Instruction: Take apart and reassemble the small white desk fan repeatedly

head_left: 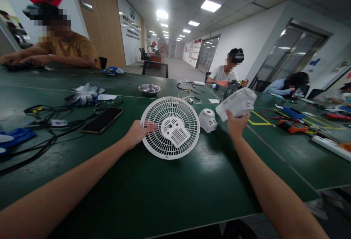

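Observation:
My left hand [138,132] grips the left rim of a round white fan grille [170,127], tilted up off the green table [153,195]. My right hand [236,125] is raised above the table and holds a white plastic fan housing [237,103] with vent slots. Between the two, a small white domed motor cover [207,120] rests on the table, just right of the grille.
A black phone [102,120], a tangle of black cables [44,122], blue gloves [16,135] and grey gloves [83,94] lie at the left. A metal bowl [149,88] sits behind the grille. Tools [292,125] lie at the right. Other people sit around the table.

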`<state>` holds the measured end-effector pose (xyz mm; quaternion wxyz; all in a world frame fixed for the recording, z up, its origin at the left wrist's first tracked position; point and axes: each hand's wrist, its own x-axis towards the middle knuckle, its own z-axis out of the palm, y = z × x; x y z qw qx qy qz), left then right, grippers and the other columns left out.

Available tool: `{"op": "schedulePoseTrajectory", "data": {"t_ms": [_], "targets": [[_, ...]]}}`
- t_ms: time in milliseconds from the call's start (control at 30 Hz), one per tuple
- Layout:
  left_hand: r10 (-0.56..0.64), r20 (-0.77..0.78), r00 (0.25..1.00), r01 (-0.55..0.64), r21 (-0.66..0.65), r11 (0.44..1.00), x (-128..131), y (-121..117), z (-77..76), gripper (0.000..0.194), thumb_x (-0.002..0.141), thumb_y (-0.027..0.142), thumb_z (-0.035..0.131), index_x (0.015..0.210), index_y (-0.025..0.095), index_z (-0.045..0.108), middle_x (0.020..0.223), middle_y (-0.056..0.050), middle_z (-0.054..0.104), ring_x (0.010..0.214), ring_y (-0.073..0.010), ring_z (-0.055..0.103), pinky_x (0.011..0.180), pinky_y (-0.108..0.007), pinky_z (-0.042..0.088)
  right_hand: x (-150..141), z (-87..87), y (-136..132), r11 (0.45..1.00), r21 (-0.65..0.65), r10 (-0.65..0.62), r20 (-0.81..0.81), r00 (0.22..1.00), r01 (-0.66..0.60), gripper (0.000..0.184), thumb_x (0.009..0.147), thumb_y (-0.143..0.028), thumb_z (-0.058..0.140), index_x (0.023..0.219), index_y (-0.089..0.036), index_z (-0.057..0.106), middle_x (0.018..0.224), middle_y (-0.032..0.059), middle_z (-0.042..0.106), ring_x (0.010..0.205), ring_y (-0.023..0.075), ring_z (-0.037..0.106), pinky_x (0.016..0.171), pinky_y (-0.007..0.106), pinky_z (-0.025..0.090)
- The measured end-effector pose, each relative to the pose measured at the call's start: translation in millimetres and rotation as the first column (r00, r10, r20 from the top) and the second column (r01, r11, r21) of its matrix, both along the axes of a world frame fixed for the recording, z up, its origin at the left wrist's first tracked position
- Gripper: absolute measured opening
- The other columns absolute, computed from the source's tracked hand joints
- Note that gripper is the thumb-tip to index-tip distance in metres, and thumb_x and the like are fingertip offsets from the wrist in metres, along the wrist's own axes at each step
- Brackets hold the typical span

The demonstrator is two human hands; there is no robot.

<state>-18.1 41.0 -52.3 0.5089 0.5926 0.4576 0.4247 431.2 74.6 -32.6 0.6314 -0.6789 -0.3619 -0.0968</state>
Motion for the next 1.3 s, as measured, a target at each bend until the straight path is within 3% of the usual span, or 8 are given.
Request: {"op": "schedulePoseTrajectory", "data": {"t_ms": [67, 133, 333, 433, 600, 800, 1000, 1300], "targets": [[-0.005, -0.002, 1.0, 0.005, -0.001, 1.0, 1, -1, 2.0, 0.027, 0.079, 0.037, 0.074, 0.096, 0.016, 0.072, 0.091, -0.008, 0.076, 0.084, -0.0235, 0.072, 0.08, -0.039, 0.058, -9, 8.5, -3, 0.995, 0.079, 0.054, 0.051, 0.997, -0.058, 0.077, 0.063, -0.055, 0.078, 0.12, -0.018, 0.043, 0.113, 0.0139, 0.066, 0.098, 0.0294, 0.066, 0.085, 0.042, 0.05], [-0.002, -0.007, 1.0, 0.002, -0.004, 1.0, 1, -3, 3.8, 0.027, 0.079, 0.037, 0.074, 0.095, 0.016, 0.072, 0.091, -0.008, 0.076, 0.084, -0.0236, 0.072, 0.08, -0.04, 0.057, -21, 13.1, -7, 0.99, 0.065, 0.116, 0.106, 0.988, -0.123, 0.076, 0.063, -0.055, 0.078, 0.119, -0.018, 0.043, 0.108, 0.0124, 0.067, 0.093, 0.0285, 0.066, 0.081, 0.041, 0.051], [0.021, -0.006, 1.0, -0.021, -0.017, 1.0, 2, -3, 3.6, 0.025, 0.079, 0.036, 0.073, 0.095, 0.017, 0.072, 0.09, -0.008, 0.076, 0.082, -0.0236, 0.072, 0.079, -0.041, 0.057, -55, 2.4, -12, 0.955, -0.205, 0.24, 0.116, 0.964, -0.214, 0.074, 0.06, -0.056, 0.078, 0.116, -0.021, 0.046, 0.104, 0.0117, 0.069, 0.091, 0.0309, 0.066, 0.081, 0.043, 0.05], [0.012, 0.005, 1.0, -0.012, 0.007, 1.0, 3, -3, 4.1, 0.025, 0.078, 0.036, 0.074, 0.093, 0.017, 0.072, 0.089, -0.008, 0.076, 0.082, -0.0232, 0.072, 0.081, -0.042, 0.057, -58, -1.8, -10, 0.947, -0.239, 0.247, 0.117, 0.962, -0.214, 0.076, 0.06, -0.058, 0.077, 0.118, -0.02, 0.047, 0.105, 0.0128, 0.068, 0.092, 0.0315, 0.065, 0.082, 0.044, 0.05], [0.015, -0.02, 1.0, -0.014, 0.029, 0.999, 4, -7, 7.0, 0.026, 0.079, 0.038, 0.073, 0.093, 0.015, 0.072, 0.088, -0.007, 0.075, 0.082, -0.023, 0.071, 0.081, -0.04, 0.056, -38, 4.4, -8, 0.977, -0.151, 0.175, 0.136, 0.975, -0.154, 0.082, 0.059, -0.056, 0.078, 0.123, -0.017, 0.047, 0.106, 0.014, 0.068, 0.094, 0.0323, 0.066, 0.084, 0.044, 0.049], [0.029, -0.041, 0.999, -0.028, 0.024, 0.999, 4, -5, 7.7, 0.024, 0.078, 0.036, 0.073, 0.09, 0.016, 0.072, 0.088, -0.007, 0.076, 0.082, -0.0224, 0.072, 0.081, -0.038, 0.056, 1, 2.9, -2, 0.996, -0.079, 0.029, 0.022, 0.999, -0.027, 0.078, 0.057, -0.053, 0.079, 0.12, -0.019, 0.048, 0.113, 0.0142, 0.066, 0.101, 0.0332, 0.063, 0.092, 0.047, 0.047], [0.018, -0.036, 0.999, -0.017, 0.028, 0.999, 4, -8, 9.9, 0.025, 0.079, 0.037, 0.073, 0.092, 0.016, 0.072, 0.089, -0.007, 0.076, 0.082, -0.0227, 0.071, 0.08, -0.039, 0.056, 11, -6.0, 4, 0.99, -0.105, 0.086, -0.027, 0.996, -0.089, 0.08, 0.059, -0.049, 0.078, 0.125, -0.02, 0.042, 0.116, 0.0143, 0.064, 0.105, 0.0324, 0.062, 0.094, 0.047, 0.045], [0.03, -0.033, 0.999, -0.03, 0.023, 0.999, 3, -7, 8.4, 0.026, 0.079, 0.038, 0.073, 0.093, 0.016, 0.072, 0.089, -0.007, 0.076, 0.083, -0.023, 0.072, 0.081, -0.04, 0.057, 10, -1.3, 1, 0.983, 0.084, 0.16, 0.042, 0.986, -0.163, 0.075, 0.063, -0.048, 0.076, 0.125, -0.017, 0.045, 0.117, 0.0142, 0.062, 0.1, 0.0274, 0.064, 0.088, 0.042, 0.05]]}}
